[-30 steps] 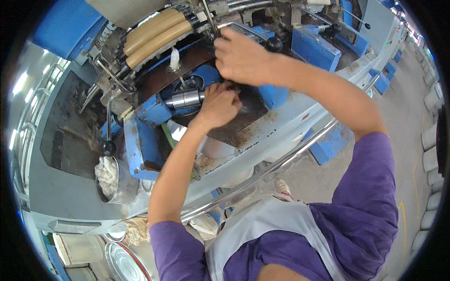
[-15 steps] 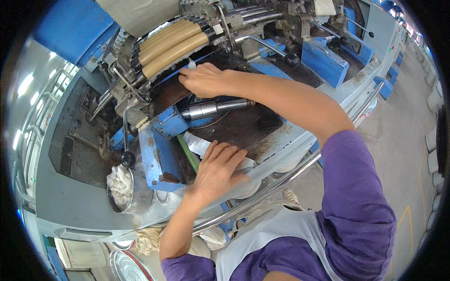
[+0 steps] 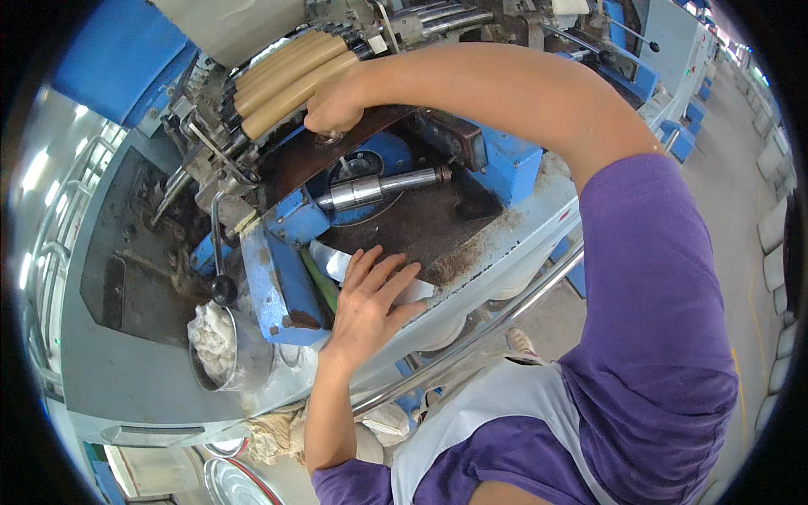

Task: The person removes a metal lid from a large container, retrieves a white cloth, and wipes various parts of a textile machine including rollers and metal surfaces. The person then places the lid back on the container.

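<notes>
silver plate lies on the near side of the machine, by its grey front edge, with your left hand over it. that hand is flat, fingers spread and thumb out, which looks like a way of bracing you while the other arm stretches; whether the palm bears on the metal i cannot tell. the plate is thin, smooth and bright, showing to either side of your fingers, its middle hidden. a green strip sits just beside it, and a metal can of white fibre stands to your left, probably kept there to be within reach. farther in, a polished steel shaft lies across the dark recess, and your right arm arches past it, likely to stay clear of it. your right hand is curled down at the brown plate, fingers bunched; i cannot tell whether they pinch anything. beyond are the tan rollers, set side by side.
</notes>
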Tool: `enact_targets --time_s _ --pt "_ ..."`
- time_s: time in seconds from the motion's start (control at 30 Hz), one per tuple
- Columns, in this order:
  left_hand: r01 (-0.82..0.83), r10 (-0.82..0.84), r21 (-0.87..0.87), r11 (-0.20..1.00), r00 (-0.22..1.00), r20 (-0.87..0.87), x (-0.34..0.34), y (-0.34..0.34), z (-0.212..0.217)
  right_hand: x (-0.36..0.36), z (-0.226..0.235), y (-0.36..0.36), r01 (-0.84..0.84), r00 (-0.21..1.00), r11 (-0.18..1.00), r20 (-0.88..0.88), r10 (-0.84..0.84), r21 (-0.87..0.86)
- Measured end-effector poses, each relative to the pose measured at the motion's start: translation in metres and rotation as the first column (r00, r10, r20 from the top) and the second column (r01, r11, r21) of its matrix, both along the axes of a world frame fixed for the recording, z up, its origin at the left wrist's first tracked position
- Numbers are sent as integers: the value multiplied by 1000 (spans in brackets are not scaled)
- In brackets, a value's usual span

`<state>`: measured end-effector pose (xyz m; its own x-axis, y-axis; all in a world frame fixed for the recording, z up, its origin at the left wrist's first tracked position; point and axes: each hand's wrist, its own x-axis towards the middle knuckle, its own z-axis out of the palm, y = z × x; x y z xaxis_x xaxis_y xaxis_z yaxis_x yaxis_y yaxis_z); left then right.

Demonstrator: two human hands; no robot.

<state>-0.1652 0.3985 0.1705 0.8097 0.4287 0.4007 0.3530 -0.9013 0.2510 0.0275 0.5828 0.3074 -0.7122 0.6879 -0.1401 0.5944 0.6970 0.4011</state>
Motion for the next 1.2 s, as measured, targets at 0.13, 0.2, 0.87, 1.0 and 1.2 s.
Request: enact_targets --time_s 0.13,0.2,0.87,1.0,1.2 --pt "9 -9 -45 999 1000 -8 -3 -2 7 3 2 -3 -25 951 994 -303 55 103" --pt "26 -9 -165 986 995 102 -5 2 13 7 5 -8 -2 929 978 -362 79 209" --pt "-193 450 -455 869 690 567 109 98 29 114 103 -80 296 177 938 -976 129 178" --pt "251 541 -960 128 793 279 92 18 18 74 49 -87 235 152 969 -988 35 71" --pt "328 421 -916 230 815 398 80 11 25 44 1 -96 -24 -246 989 -958 -145 -143"
